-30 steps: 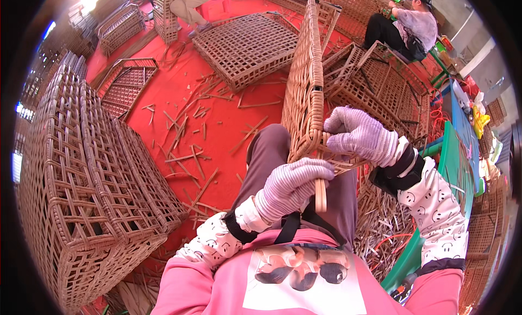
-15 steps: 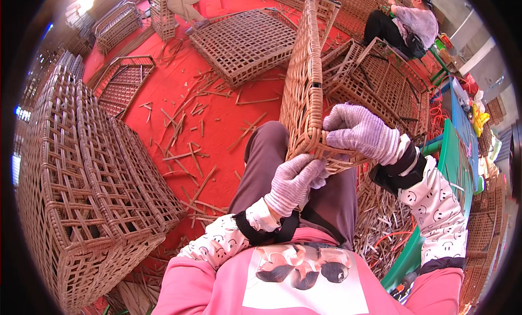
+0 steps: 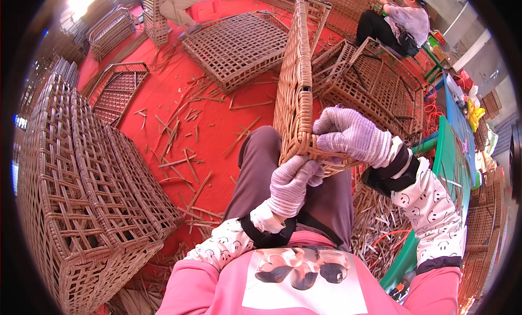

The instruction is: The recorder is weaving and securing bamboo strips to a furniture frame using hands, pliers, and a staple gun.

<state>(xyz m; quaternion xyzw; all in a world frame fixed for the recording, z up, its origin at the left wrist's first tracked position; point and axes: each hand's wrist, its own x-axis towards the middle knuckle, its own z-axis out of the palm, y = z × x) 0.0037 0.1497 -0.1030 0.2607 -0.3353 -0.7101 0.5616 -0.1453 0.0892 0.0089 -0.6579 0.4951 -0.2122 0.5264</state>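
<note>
A brown woven rattan panel or basket (image 3: 296, 100) stands on edge over my lap, its near corner between my hands. My left hand (image 3: 291, 185), in a striped knit glove, is closed at the lower corner, thumb and fingers pinched against the weave. My right hand (image 3: 353, 134), gloved alike, is closed at the corner's right side, fingers curled at the rim. A strand between the fingers is too small to make out. The basket's far underside is hidden behind its tall face.
Stacked woven baskets (image 3: 103, 201) rise at my left. A flat lattice basket (image 3: 236, 48) and more frames (image 3: 375, 75) lie ahead on the red floor (image 3: 163, 124), among cut strips. A green table edge (image 3: 448, 168) stands at right. A seated person (image 3: 399, 24) works far right.
The view has shifted slightly, so the basket and my hands sit a little farther left. Both hands keep their hold at the same corner.
</note>
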